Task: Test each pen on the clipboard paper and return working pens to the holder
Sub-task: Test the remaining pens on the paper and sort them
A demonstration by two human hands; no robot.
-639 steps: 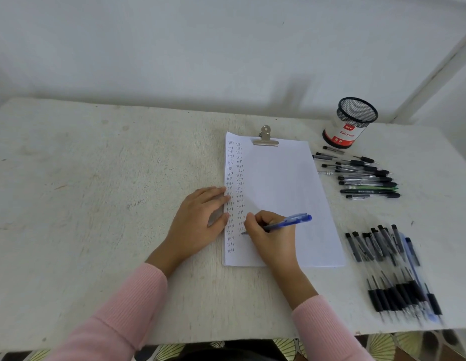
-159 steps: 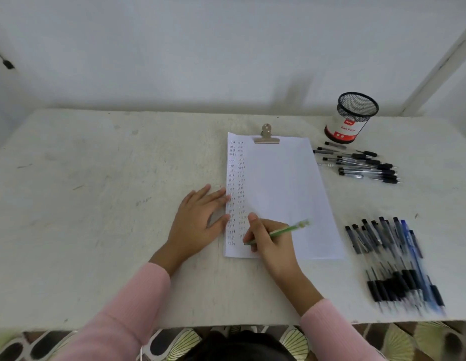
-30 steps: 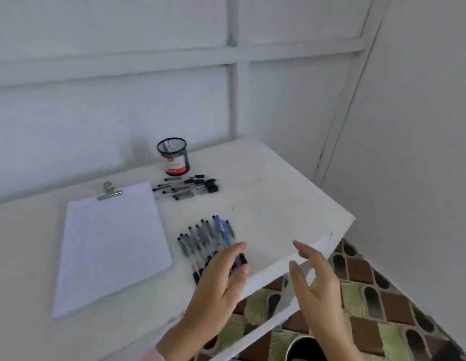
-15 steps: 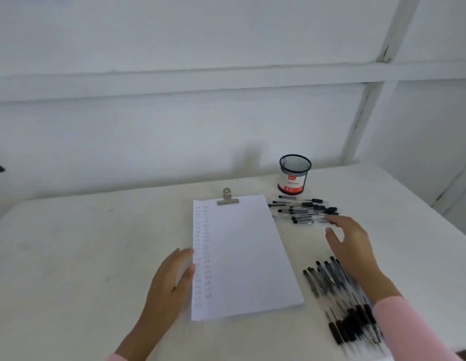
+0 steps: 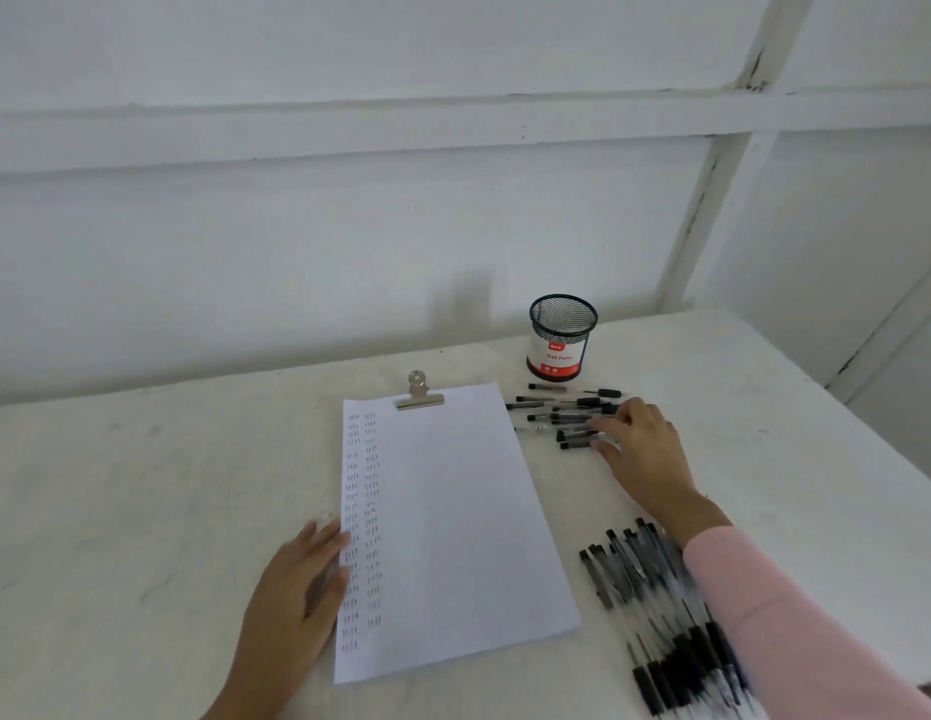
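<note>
A white sheet on the clipboard (image 5: 453,511) lies mid-table under a metal clip (image 5: 419,394), with two columns of small test marks down its left side. The black mesh pen holder (image 5: 562,337) stands behind it to the right and looks empty. Several black pens (image 5: 556,418) lie in a loose group just in front of the holder. My right hand (image 5: 642,454) reaches into that group, its fingertips touching the pens' right ends; no pen is lifted. My left hand (image 5: 291,605) rests flat on the table, fingers on the paper's left edge.
A second, larger pile of black pens (image 5: 634,589) lies at the near right, partly under my pink sleeve. The white table (image 5: 141,485) meets a white wall behind; its right edge runs close past the holder.
My right hand has moved forward and left from above the near pile onto the pens by the holder. My left hand has settled beside the paper. The view has tilted down slightly.
</note>
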